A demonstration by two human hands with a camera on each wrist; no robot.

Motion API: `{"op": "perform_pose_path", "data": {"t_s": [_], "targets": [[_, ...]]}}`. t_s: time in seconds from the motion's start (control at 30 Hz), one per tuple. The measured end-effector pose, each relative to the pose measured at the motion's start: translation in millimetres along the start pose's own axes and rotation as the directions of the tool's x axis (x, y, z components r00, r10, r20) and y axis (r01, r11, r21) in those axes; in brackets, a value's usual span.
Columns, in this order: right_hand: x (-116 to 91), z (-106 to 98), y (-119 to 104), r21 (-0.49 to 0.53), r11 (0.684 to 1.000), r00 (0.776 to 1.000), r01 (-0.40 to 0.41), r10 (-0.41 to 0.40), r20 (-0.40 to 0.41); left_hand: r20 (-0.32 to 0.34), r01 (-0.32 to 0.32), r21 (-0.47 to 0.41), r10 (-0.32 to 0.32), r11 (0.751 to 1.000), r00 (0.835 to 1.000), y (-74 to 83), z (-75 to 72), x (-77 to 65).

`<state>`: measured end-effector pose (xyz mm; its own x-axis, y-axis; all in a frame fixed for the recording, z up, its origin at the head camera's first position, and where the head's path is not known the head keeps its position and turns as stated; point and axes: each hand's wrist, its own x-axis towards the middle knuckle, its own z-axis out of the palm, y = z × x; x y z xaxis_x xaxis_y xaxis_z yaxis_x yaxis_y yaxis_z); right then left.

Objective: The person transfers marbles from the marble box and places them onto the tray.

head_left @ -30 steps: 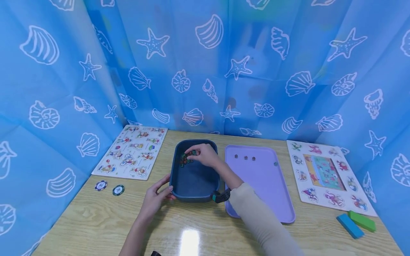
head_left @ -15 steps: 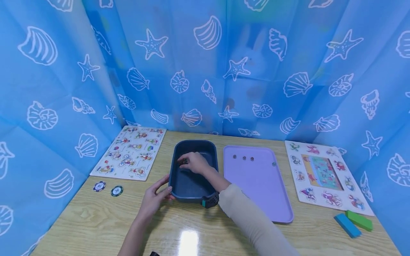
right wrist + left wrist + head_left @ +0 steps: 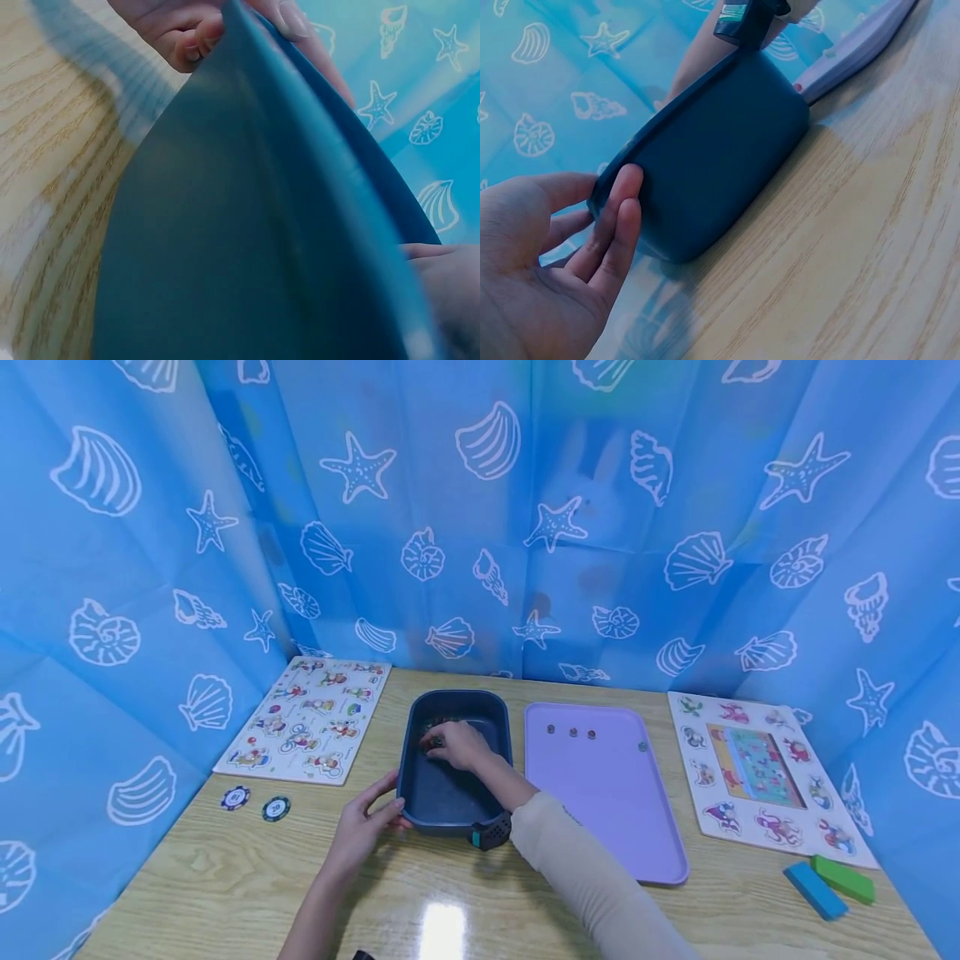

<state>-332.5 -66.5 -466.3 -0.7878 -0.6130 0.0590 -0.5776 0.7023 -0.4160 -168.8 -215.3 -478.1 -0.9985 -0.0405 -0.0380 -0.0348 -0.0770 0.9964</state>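
Note:
A dark blue rectangular box (image 3: 453,828) stands at the middle of the table. My left hand (image 3: 362,825) holds its near left corner, thumb at the rim and fingers along the outer wall; the left wrist view shows those fingers (image 3: 622,217) against the wall. Inside the box, my right hand (image 3: 461,746) reaches down with bent fingers into a small heap of tiny red and green pieces (image 3: 437,722). Its fingertips overlap the heap, and I cannot tell whether they pinch a piece. In the right wrist view, the box wall hides most of the right hand (image 3: 450,292).
Right of the box lies a purple tray (image 3: 607,810) with several tiny pieces (image 3: 573,732) near its far end. Picture puzzle boards (image 3: 307,718) flank both sides. Two poker chips (image 3: 276,808) lie at left; blue (image 3: 816,891) and green blocks (image 3: 843,878) at right.
My right hand has moved down and nearer inside the box, its fingers now lower at the heap's near side. The left hand keeps its hold on the box.

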Motion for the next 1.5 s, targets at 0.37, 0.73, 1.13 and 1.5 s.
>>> {"op": "perform_pose_path", "data": {"t_s": [0.37,0.73,1.13,1.5], "targets": [[-4,-3,2,-0.008,1.000,1.000,-0.008,0.008,-0.001,-0.009,-0.024,0.013,0.024,1.000,1.000,-7.3,0.1,2.9],[-23,-28,6,0.165,0.978,0.984,0.129,-0.106,-0.140,-0.013,-0.034,0.016,0.034,0.999,0.999,-9.7,1.5,-0.4],[-61,-73,44,0.270,0.953,0.957,0.137,-0.057,-0.285,0.004,-0.048,-0.013,0.048,0.999,0.999,-6.9,0.5,-0.4],[-112,-106,147,0.220,0.976,0.887,0.009,0.093,-0.452,-0.010,-0.031,-0.020,0.031,0.999,0.999,-5.1,1.5,0.6]]}}
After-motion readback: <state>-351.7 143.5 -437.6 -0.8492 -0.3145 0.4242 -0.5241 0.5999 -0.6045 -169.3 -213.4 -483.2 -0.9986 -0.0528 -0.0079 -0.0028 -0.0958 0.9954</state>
